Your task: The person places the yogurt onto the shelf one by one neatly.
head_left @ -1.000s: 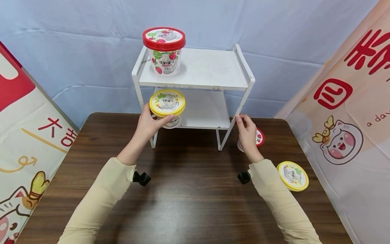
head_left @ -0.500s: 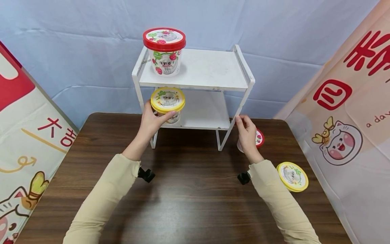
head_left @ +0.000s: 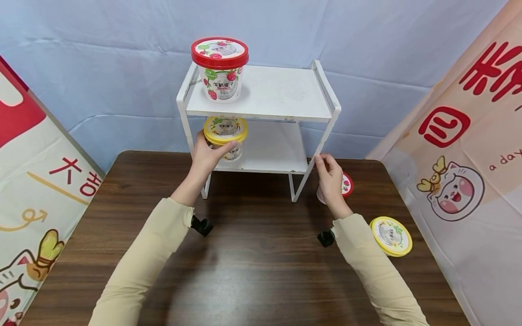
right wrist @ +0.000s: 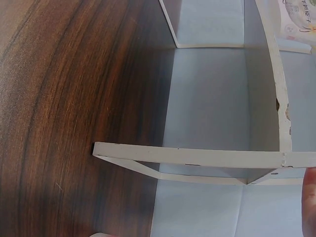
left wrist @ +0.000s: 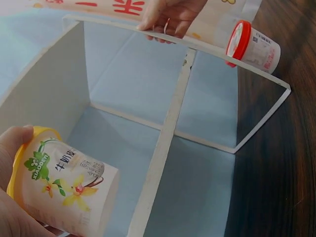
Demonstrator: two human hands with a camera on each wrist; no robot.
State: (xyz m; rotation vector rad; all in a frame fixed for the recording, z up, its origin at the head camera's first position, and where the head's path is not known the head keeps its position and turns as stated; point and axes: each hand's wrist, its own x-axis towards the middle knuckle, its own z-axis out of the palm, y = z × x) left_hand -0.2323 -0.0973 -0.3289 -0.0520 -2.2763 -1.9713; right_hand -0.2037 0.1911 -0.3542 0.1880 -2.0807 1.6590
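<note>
My left hand [head_left: 204, 156] grips a paper tub with a yellow lid [head_left: 225, 128], thumb across its front. The tub stands upright at the left of the lower shelf [head_left: 273, 147] of a white two-tier rack [head_left: 281, 90]. In the left wrist view, flowers show on the tub's side [left wrist: 69, 182]; whether its base touches the shelf I cannot tell. My right hand [head_left: 331, 179] pinches the rack's right front leg [head_left: 322, 142] at lower-shelf height. Fingers [right wrist: 309, 197] appear at the right edge of the right wrist view, against the white frame [right wrist: 197, 157].
A red-lidded strawberry tub [head_left: 222, 83] stands on the upper shelf's left end. Behind my right hand, another red-lidded tub [head_left: 347, 184] is partly hidden on the wooden table [head_left: 253, 253]. A second yellow-lidded tub [head_left: 390, 236] sits by my right sleeve. Printed cloths hang on both sides.
My left hand has carried the yellow-lidded tub back and slightly right, from in front of the rack onto or over the lower shelf, its lid partly under the upper one. My right hand stays put.
</note>
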